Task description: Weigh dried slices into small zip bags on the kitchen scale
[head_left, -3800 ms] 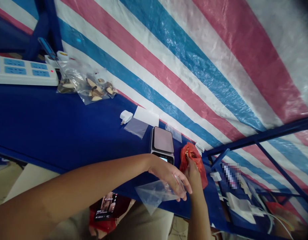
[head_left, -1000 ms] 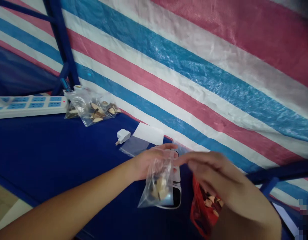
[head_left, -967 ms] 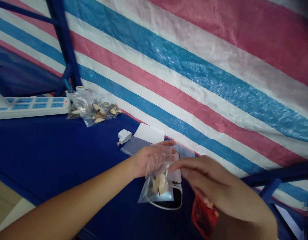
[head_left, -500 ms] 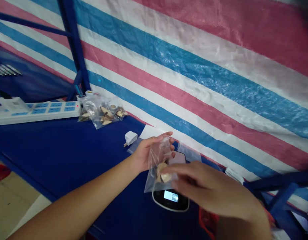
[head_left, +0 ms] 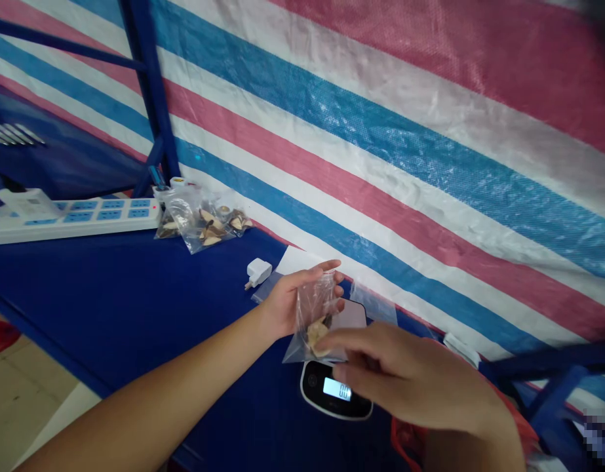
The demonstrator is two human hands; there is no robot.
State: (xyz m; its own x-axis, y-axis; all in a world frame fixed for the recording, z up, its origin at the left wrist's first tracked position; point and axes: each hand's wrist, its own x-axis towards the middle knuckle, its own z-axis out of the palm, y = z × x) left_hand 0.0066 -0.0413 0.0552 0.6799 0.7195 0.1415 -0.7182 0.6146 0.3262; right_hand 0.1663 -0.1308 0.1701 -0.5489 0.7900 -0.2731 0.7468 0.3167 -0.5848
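Note:
My left hand [head_left: 295, 298] pinches the top of a small clear plastic bag [head_left: 312, 319] that holds a few pale nut pieces. The bag hangs just over the platform of a small digital scale [head_left: 335, 387] whose display is lit. My right hand [head_left: 410, 377] reaches in from the right, its fingers bunched at the bag's lower edge, and it hides part of the scale. A red plastic bag [head_left: 405, 436] shows only as a sliver under my right wrist.
Filled clear bags of nuts [head_left: 201, 219] lie at the back left beside a white power strip [head_left: 71, 216]. A white plug adapter [head_left: 257, 271], a paper sheet [head_left: 295, 260] and an empty clear bag [head_left: 375, 307] lie near the scale on the blue table [head_left: 110, 295]. A striped tarp [head_left: 381, 131] hangs behind.
The clear bag went from empty to holding nut pieces. My left hand brought it over the scale, and my right hand left the red bag and came to the clear bag's lower edge.

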